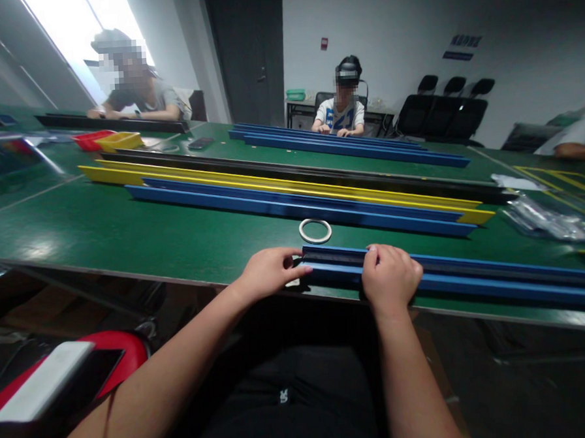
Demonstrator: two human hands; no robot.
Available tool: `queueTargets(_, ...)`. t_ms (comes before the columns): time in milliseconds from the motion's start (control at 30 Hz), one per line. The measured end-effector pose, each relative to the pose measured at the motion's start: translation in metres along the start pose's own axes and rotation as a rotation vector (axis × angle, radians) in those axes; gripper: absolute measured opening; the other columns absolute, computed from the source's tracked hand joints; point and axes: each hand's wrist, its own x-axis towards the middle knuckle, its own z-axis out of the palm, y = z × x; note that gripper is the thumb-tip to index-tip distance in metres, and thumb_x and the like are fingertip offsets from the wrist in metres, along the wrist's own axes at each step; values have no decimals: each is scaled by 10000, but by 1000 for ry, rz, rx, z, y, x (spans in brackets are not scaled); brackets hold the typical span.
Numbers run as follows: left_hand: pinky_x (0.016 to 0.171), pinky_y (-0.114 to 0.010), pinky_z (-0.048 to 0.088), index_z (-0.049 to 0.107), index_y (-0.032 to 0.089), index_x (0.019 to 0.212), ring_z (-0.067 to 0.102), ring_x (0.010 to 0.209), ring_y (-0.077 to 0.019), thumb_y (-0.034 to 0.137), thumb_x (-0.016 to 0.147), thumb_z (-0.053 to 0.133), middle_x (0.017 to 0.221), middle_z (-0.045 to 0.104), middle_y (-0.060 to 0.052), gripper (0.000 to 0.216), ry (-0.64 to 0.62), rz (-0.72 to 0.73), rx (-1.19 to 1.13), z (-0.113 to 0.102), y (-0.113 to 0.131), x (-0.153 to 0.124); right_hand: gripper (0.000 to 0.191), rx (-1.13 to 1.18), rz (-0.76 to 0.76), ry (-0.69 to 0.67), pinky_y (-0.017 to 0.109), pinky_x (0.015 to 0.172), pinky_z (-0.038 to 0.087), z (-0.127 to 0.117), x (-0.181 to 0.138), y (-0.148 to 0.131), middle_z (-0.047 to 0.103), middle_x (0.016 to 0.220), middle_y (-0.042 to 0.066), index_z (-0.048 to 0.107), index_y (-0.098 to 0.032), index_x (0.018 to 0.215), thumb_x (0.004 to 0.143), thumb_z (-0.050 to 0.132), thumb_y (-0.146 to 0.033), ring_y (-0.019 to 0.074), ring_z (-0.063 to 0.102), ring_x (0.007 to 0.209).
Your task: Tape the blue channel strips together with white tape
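Note:
A long blue channel-shaped strip [472,278] with a dark inside lies along the table's near edge and runs out of view on the right. My right hand [392,276] is closed over it a short way from its left end, with the thumb on top. At that left end, my left hand [270,271] has thumb and index finger curled to either side of the strip, touching it. Whether a small part sits between those fingertips is hidden. A small pale piece [292,282] shows under the left thumb. Just beyond the strip lies a white ring [315,231].
Blue [292,209], yellow [419,202] and black strips [319,172] lie across the green table [68,237]. Clear plastic bags [552,218] are at right. Red [92,140] and yellow trays [119,142] stand far left. Co-workers sit around; a red stool [127,352] is at lower left.

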Motion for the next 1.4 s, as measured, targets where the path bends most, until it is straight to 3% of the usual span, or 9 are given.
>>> queueTargets(133,636,-258,391,725,275,1104,652,784,-184,588,994,215,838,731,-19,609,18,18,-22,-1,-1,-1,307,-1,2,-5,347,808,247,-1,0,-1,713,924,53,700,-208,862,954,428,-316,207,546,931)
queueTargets(333,695,-271,426,723,321,1122,674,878,-214,551,931,461,982,756,-26,397,71,-25,101,9,-1,4,315,-10,3,-8,350,805,252,-1,0,-1,714,923,53,705,-206,869,958,423,-316,203,547,921)
queueTargets(633,638,-273,409,737,294,1035,666,805,-208,489,903,522,916,754,-32,319,129,-103,117,13,6,8,317,-6,0,-1,347,803,244,-2,-1,0,712,918,54,703,-204,861,958,423,-317,203,541,921)
queueTargets(867,614,-273,393,739,243,973,639,715,-184,482,888,524,828,736,-37,332,94,-103,-12,14,5,11,334,9,-6,8,345,800,245,-3,-1,0,704,896,61,701,-199,856,964,406,-312,206,534,913)
queueTargets(1100,672,-277,446,734,168,901,638,720,-176,496,836,579,798,727,-40,368,-39,-66,-300,1,0,19,334,49,8,-74,358,810,257,-9,1,1,717,971,83,717,-200,921,964,414,-335,228,538,961)
queueTargets(1300,610,-270,412,735,183,882,603,665,-164,500,847,557,744,702,-25,365,33,-21,-209,-14,26,15,293,172,5,-165,427,921,270,-17,5,6,713,1097,65,726,-255,982,953,462,-379,251,550,1054)
queueTargets(1400,572,-258,382,733,187,874,585,643,-156,480,849,558,714,683,-15,343,49,4,-220,-16,47,15,260,280,-78,-221,509,1040,201,-20,7,0,691,1179,32,722,-308,1031,939,504,-415,242,551,1118)
